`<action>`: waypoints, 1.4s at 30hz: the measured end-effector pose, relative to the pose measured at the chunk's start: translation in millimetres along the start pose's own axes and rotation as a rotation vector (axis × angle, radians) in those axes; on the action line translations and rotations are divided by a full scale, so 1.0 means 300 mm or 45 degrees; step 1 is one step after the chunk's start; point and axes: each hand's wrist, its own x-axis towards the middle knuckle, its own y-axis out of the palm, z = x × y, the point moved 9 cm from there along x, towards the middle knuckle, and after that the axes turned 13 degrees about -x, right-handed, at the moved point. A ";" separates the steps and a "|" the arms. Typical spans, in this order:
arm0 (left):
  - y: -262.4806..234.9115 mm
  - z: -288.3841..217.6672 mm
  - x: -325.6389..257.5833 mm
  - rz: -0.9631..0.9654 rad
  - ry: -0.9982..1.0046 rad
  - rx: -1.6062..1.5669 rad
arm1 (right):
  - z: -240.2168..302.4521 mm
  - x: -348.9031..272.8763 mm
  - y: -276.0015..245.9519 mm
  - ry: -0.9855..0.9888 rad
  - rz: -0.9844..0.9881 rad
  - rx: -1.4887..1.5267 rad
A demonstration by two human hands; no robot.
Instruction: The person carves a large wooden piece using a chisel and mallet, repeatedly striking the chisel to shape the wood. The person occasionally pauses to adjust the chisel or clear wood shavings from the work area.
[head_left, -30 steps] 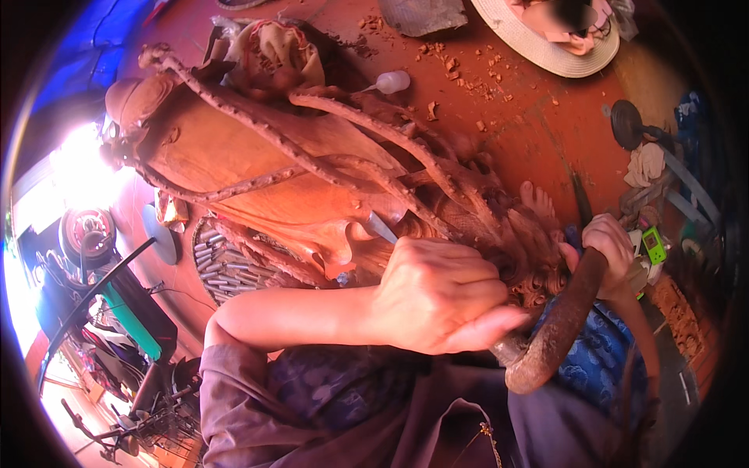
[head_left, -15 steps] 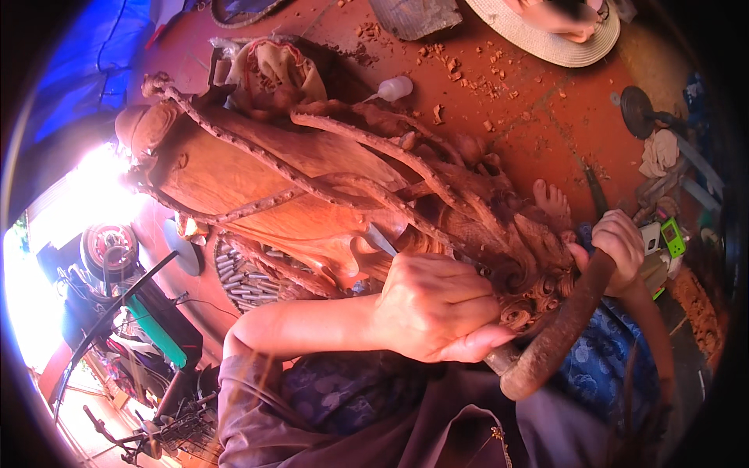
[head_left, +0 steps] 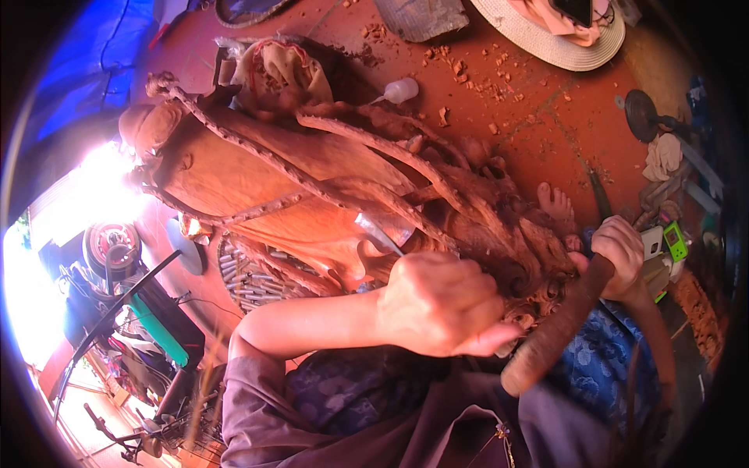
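A large reddish-brown wood carving (head_left: 257, 168) lies across in front of me, with a smooth leaf-like surface and knobbly branches winding over it. My left hand (head_left: 441, 304) is wrapped around a chisel (head_left: 379, 233), mostly hiding its handle. The flat metal blade points up and left, its tip at the smooth wood beside a crossing branch. In my right hand (head_left: 616, 253) is a thick wooden mallet (head_left: 558, 331), slanting down and left. Its lower end is close to the butt of the chisel handle, below my left hand; whether they touch I cannot tell.
A round tray of chisels (head_left: 238, 269) sits left of the carving. Beyond it are a small white squeeze bottle (head_left: 401, 90), wood chips (head_left: 460, 70) on the red floor and a straw hat (head_left: 546, 47). A bare foot (head_left: 555, 204) and a green device (head_left: 674, 240) are at right.
The chisel blade has shifted slightly up and left over the wood. The mallet has turned a little in my right hand. The whole view has moved slightly.
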 end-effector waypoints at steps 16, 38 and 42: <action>-0.046 -0.025 0.009 -0.043 -0.118 -0.351 | 0.044 0.036 -0.023 -0.098 -0.073 0.166; -0.022 -0.014 -0.010 -0.039 -0.079 -0.277 | 0.040 0.010 -0.043 -0.126 -0.175 0.063; -0.016 -0.010 -0.024 -0.058 -0.065 -0.235 | 0.032 0.019 -0.009 -0.090 -0.125 0.022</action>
